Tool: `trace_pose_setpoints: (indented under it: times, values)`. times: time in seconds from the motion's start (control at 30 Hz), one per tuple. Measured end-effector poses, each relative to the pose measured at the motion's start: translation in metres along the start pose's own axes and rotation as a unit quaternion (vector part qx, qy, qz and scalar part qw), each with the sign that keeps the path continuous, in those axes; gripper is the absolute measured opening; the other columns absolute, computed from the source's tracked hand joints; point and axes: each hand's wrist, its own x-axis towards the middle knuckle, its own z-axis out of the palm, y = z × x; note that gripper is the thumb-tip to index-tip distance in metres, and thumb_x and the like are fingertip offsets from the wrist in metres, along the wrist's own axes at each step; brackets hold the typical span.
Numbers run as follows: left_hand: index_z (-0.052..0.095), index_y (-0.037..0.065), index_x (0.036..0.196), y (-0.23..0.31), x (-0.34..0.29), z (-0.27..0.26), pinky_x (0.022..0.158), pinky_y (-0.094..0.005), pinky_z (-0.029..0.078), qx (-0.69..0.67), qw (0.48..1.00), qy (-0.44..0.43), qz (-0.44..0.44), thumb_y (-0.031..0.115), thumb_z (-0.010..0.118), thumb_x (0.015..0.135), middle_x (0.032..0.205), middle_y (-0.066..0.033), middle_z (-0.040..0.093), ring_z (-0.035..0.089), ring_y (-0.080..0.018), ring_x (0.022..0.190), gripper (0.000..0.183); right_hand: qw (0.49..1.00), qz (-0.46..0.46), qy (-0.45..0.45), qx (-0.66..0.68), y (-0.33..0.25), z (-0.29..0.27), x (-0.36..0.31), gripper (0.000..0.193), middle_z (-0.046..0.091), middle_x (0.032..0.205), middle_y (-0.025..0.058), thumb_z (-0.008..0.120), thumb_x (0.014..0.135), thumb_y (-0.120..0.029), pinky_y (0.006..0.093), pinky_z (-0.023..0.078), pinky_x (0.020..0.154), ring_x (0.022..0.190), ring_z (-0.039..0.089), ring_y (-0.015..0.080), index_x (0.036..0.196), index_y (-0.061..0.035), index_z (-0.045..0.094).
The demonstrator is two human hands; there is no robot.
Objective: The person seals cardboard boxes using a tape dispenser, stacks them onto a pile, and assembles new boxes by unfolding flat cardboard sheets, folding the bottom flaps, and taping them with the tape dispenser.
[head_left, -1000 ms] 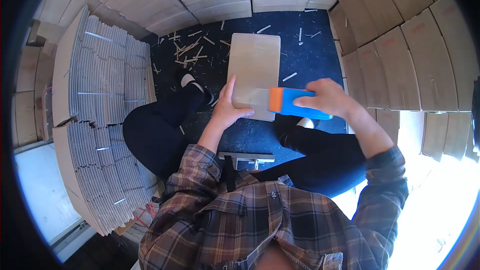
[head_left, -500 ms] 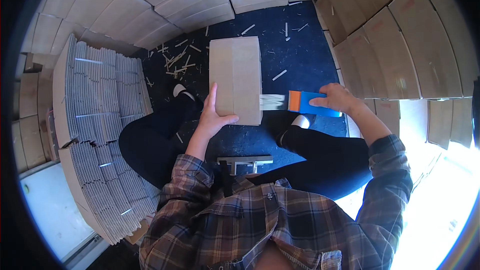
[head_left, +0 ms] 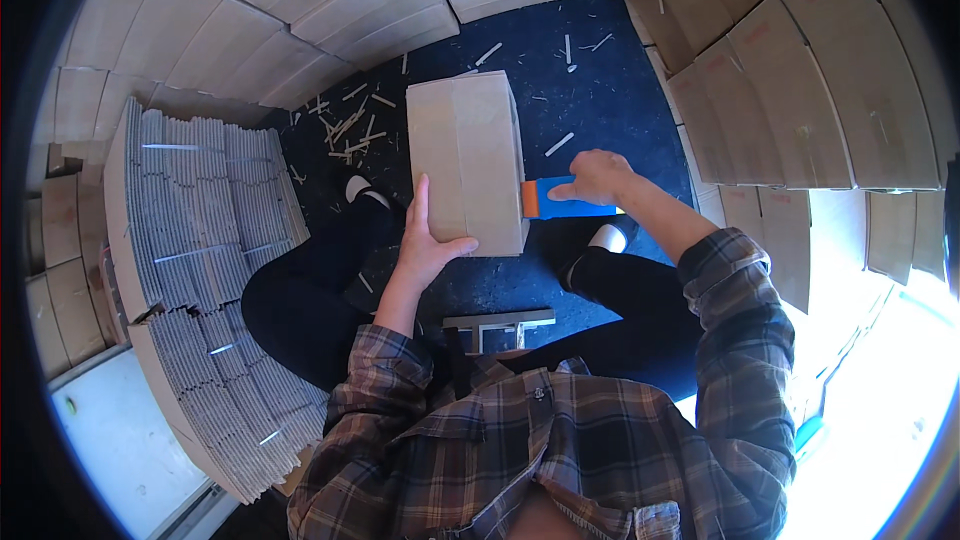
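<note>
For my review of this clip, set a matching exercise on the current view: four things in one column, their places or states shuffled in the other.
1. left hand
2. right hand
3. flattened cardboard
4. pale strips

A. scattered on the dark floor
B. spread against the cardboard box
C. stacked at the left of the view
D. holding the blue-and-orange tool

Pairs: 1-B; 2-D; 3-C; 4-A

Stacked cartons (head_left: pixel 765 80), flattened cardboard (head_left: pixel 200 205), scattered strips (head_left: pixel 347 127)
</note>
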Motion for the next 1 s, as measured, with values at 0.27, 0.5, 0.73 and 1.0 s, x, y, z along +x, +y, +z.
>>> trace_pose_setpoints:
  times: [0.27, 0.5, 0.73, 1.0]
  values:
    - [0.011, 0.014, 0.151, -0.001, 0.000, -0.002, 0.108, -0.0396, 0.035, 0.009, 1.000, 0.005, 0.011, 0.012, 0.087, 0.056, 0.144, -0.0193, 0.031, 0.036, -0.0321, 0.133, 0.122, 0.999, 0.030, -0.018, -0.010, -0.045, -0.028, -0.002, 0.054, 0.067, 0.110, 0.0134, 0.069, 0.076, -0.047, 0.0393, 0.051, 0.086, 0.102, 0.065, 0.0288, 0.109, -0.0042, 0.068]
    - [0.005, 0.011, 0.152, -0.005, -0.002, 0.007, 0.107, -0.0396, 0.035, -0.113, 0.993, 0.015, 0.028, 0.010, 0.086, 0.056, 0.146, -0.0198, 0.033, 0.037, -0.0298, 0.133, 0.125, 0.992, 0.063, 0.082, -0.073, -0.059, 0.038, 0.028, 0.028, 0.068, 0.109, 0.0120, 0.058, 0.086, -0.023, 0.0383, 0.053, 0.080, 0.102, 0.066, 0.0260, 0.105, -0.0080, 0.071]
    - [0.021, 0.010, 0.149, -0.047, 0.008, 0.000, 0.108, -0.0358, 0.032, -0.413, 0.907, -0.052, -0.066, 0.052, 0.053, 0.092, 0.144, -0.0101, 0.040, 0.043, -0.0250, 0.129, 0.078, 0.960, 0.174, 0.209, 0.069, -0.067, 0.077, 0.053, 0.026, 0.071, 0.096, 0.0090, 0.048, 0.089, -0.018, 0.0374, 0.055, 0.073, 0.094, 0.068, 0.0258, 0.092, -0.0103, 0.073]
    - [0.035, 0.009, 0.142, -0.061, 0.024, 0.003, 0.107, -0.0364, 0.033, -0.486, 0.847, -0.086, -0.197, 0.072, 0.025, 0.089, 0.140, -0.0092, 0.045, 0.042, -0.0229, 0.129, 0.083, 0.960, 0.201, 0.185, 0.065, -0.046, 0.063, 0.063, 0.031, 0.070, 0.102, 0.0125, 0.051, 0.089, -0.030, 0.0360, 0.053, 0.082, 0.098, 0.067, 0.0278, 0.095, -0.0076, 0.072]
